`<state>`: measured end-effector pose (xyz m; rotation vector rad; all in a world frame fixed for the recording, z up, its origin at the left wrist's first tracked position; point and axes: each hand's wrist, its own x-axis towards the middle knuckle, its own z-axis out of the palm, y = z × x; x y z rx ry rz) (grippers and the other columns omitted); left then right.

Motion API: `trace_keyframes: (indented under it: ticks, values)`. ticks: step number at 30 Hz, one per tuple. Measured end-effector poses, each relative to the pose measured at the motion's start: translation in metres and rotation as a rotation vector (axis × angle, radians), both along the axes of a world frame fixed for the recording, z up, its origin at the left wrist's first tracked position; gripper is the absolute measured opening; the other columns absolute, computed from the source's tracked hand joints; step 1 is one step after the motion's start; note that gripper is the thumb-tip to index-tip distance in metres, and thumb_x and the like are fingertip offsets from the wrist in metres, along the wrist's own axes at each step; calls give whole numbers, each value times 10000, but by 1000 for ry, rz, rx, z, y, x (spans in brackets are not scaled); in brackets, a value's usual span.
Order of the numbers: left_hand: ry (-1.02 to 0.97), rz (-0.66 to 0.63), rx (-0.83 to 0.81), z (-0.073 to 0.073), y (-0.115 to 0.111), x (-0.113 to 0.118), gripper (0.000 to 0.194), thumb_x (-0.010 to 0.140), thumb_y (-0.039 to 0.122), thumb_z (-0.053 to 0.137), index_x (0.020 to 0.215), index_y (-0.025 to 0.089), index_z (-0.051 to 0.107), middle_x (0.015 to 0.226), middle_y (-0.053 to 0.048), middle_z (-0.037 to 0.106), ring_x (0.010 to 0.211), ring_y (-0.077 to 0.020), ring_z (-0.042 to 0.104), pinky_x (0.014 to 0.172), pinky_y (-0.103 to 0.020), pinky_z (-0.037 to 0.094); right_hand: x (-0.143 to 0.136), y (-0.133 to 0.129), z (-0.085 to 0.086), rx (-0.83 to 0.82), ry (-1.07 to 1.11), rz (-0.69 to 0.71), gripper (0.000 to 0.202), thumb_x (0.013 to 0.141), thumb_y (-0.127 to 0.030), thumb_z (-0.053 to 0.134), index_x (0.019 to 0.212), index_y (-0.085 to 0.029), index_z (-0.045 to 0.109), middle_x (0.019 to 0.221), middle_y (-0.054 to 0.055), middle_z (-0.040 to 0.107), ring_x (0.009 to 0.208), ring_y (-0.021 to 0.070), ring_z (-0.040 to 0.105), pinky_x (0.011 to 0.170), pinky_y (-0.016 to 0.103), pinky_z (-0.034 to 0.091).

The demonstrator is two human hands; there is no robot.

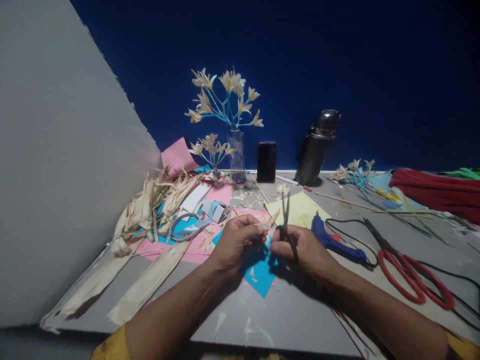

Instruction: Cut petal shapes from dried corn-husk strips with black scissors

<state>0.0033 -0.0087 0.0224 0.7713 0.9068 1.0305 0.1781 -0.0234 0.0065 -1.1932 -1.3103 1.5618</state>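
Observation:
My left hand [240, 240] is closed in a pinch on a small pale piece of corn husk [274, 219], whose pointed tip sticks out to the right. In my right hand [300, 247] is a pair of dark scissors [285, 212], blades pointing up and away from me, close beside the husk piece. Fingers of the right hand hide part of the handles. Beneath both hands lies a blue paper sheet [262, 275] with husk scraps on it. A blue glue gun [337, 242] rests just right of my right hand.
Dried husks [144, 205] and a tape roll [187, 227] lie left. Behind stand husk flowers in a glass vase [237, 157], a phone [266, 162] and a tilted flask [318, 150]. Large red-handled scissors [408, 270], cords and red cloth [435, 192] lie right.

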Motion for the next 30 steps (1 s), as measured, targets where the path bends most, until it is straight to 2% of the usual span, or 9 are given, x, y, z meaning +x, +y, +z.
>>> trace_keyframes:
  ticks: [2,4,8,10,15,18,20,25,30]
  values:
    - [94,-75,58,-2,-2,1,156,650,170,747,600,145,601,562,-12,590,530,-95,509,534,-213,383,2,1,1,60,69,-85,315,651,-325,828,833,-176,618,693,-31,599,621,112,526,586,225,410]
    - [156,-135,100,-2,-3,3,158,640,180,768,598,139,621,577,-20,598,551,-100,515,545,-217,378,4,2,3,82,71,-106,335,622,-306,843,833,-174,619,689,-37,586,615,112,509,583,230,403]
    - [91,-211,24,0,0,1,195,618,163,771,552,141,589,484,13,510,502,-92,481,510,-209,340,7,1,9,84,12,-146,275,621,-287,812,765,-163,614,631,-45,544,560,102,454,539,235,362]
    - [-3,-186,-38,1,5,-2,197,618,144,760,556,142,573,500,17,510,506,-88,480,520,-208,362,7,1,12,95,26,-204,252,638,-293,787,760,-166,607,621,-45,530,555,103,444,535,240,352]
    - [-203,37,-83,-3,12,-4,161,672,186,755,696,150,600,654,19,570,539,-75,480,557,-218,426,6,4,10,176,67,-306,207,674,-287,753,770,-168,614,676,-27,541,615,120,464,574,248,370]
    - [-140,-60,-49,-9,3,5,197,664,197,788,773,143,633,669,11,585,540,-82,507,549,-219,425,4,4,7,162,37,-325,220,682,-310,752,773,-168,611,699,-16,557,635,130,480,592,256,386]
    - [-85,-95,-17,-12,-4,13,215,668,218,803,793,129,653,673,-1,595,541,-81,518,547,-212,420,2,2,5,147,22,-307,247,679,-331,762,774,-167,602,695,-10,565,634,137,489,597,263,392]
    - [-68,-34,-20,-10,-5,13,185,679,212,791,701,127,628,660,-13,604,542,-68,507,554,-189,418,1,1,4,64,30,-217,320,671,-380,792,821,-167,606,702,4,599,632,147,522,599,266,412]
    - [-98,60,-4,2,4,-1,149,700,181,741,694,157,594,650,-15,618,602,-110,572,610,-227,479,4,-1,5,-6,-98,130,362,804,-498,683,748,-144,639,684,31,619,571,116,481,526,240,360]
